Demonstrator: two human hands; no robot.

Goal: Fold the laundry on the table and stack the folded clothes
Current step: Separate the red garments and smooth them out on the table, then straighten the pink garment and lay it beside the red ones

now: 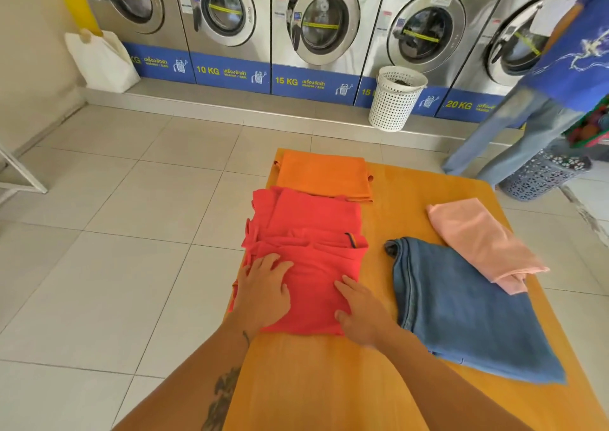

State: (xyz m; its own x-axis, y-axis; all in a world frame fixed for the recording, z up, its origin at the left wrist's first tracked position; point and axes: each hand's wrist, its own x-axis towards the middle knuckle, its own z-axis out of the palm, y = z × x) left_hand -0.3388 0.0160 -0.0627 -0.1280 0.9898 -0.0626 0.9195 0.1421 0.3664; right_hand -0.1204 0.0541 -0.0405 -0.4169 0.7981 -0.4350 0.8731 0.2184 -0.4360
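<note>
A red garment (309, 232) lies partly folded on the left half of the yellow wooden table (329, 381). My left hand (263, 293) rests flat on its near left part, fingers spread. My right hand (362, 315) presses flat on its near right edge. Neither hand grips anything. Behind the red garment, at the table's far edge, lies a folded orange garment (324, 175). To the right a blue denim piece (461, 308) lies folded, and a folded pink garment (478, 239) overlaps its far right corner.
A row of washing machines (316, 25) lines the back wall. A white perforated basket (395, 97) stands before them, a white bag (102, 59) at the left. A person in blue shirt and jeans (543, 100) stands at right beside a grey basket (543, 175).
</note>
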